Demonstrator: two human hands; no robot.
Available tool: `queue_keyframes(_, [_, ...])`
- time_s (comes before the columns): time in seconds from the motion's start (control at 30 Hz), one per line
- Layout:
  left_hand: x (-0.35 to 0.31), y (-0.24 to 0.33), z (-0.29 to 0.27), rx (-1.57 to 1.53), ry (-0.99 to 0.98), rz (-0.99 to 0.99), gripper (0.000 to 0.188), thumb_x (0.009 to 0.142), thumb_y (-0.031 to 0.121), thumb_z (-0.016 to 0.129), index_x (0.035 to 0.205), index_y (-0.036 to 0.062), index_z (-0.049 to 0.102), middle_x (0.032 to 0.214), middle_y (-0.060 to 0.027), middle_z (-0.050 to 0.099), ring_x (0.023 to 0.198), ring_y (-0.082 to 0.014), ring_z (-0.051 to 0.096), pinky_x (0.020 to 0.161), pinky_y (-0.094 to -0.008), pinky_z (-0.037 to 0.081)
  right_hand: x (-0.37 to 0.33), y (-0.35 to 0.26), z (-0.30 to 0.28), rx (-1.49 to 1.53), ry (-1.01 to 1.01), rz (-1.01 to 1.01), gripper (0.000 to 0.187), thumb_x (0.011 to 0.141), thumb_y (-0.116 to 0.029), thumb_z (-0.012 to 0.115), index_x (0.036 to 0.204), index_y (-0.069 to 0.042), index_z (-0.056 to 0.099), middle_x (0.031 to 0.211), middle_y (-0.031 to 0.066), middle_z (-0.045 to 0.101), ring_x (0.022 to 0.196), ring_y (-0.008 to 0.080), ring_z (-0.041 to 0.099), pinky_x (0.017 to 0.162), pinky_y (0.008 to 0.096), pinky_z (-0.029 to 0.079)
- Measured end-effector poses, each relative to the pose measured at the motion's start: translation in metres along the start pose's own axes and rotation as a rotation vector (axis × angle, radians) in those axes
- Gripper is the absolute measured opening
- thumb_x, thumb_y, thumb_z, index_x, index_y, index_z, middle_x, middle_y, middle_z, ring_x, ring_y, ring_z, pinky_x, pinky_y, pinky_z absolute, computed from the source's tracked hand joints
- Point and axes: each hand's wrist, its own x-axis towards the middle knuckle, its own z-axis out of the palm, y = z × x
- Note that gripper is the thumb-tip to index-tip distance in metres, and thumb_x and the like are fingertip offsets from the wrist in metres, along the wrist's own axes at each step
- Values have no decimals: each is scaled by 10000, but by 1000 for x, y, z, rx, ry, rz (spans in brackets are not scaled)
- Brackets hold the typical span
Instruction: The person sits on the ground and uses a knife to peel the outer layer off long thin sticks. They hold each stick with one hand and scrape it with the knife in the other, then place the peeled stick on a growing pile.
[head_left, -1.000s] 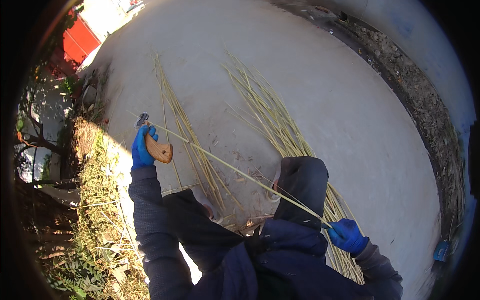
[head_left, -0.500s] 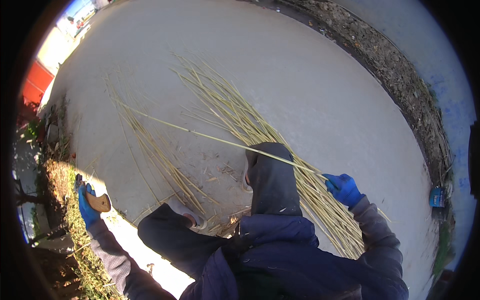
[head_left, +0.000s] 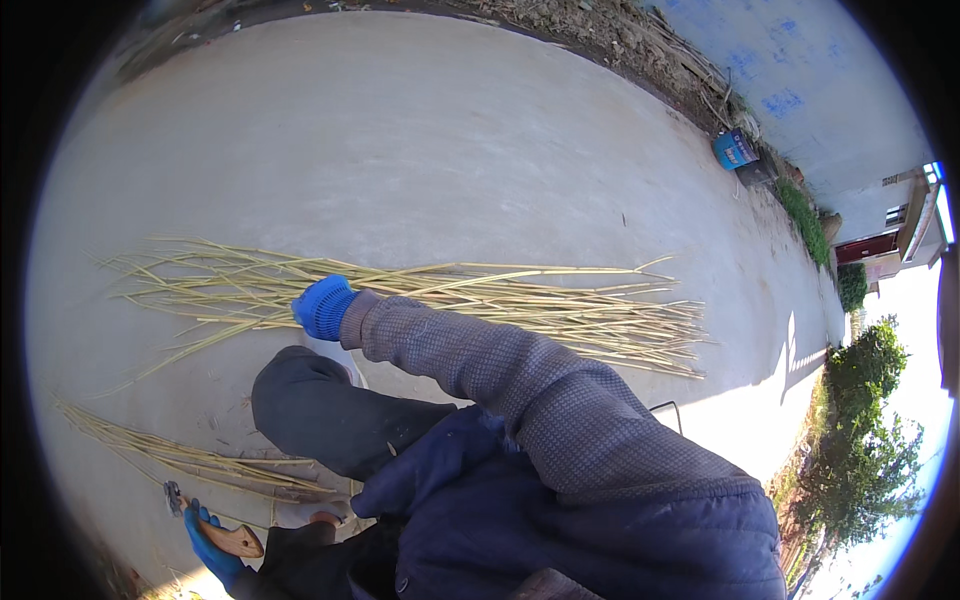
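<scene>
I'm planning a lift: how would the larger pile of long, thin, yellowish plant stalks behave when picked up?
The pile would probably spread apart, since no tie shows. Single stalks look light for their length, being slender, and perhaps fairly stiff, most lying nearly straight.

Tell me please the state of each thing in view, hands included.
Grey concrete ground: mostly shaded, sunlit at right.
Larger bundle of thin yellow stalks: lying loose, spread out.
Smaller bundle of thin yellow stalks: lying loose, separate.
Curved wooden-handled tool with metal head: held.
Left hand in blue glove: closed on the tool.
Right hand in blue glove: over the larger bundle, grip hidden.
Blue container: contents not visible.
</scene>
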Motion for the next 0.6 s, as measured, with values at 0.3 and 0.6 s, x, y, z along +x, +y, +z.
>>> queue_keyframes(0.3, [-15,23,45,-68,206,-184,623,991,419,561,1455,15,464,1476,-134,477,1335,-284,468,1114,-424,357,44,-2,23,34,-49,35,228,883,-279,561,933,-128,724,892,153,729,851,359,705,708,488,544])
queue_keyframes(0.6, [-52,88,80,-277,355,-45,414,975,293,646,1230,-31,607,941,-68,649,765,-127,611,667,-249,519,114,3,0,-205,-207,122,410,927,-467,516,1075,-122,680,1073,168,711,1019,361,675,873,477,527])
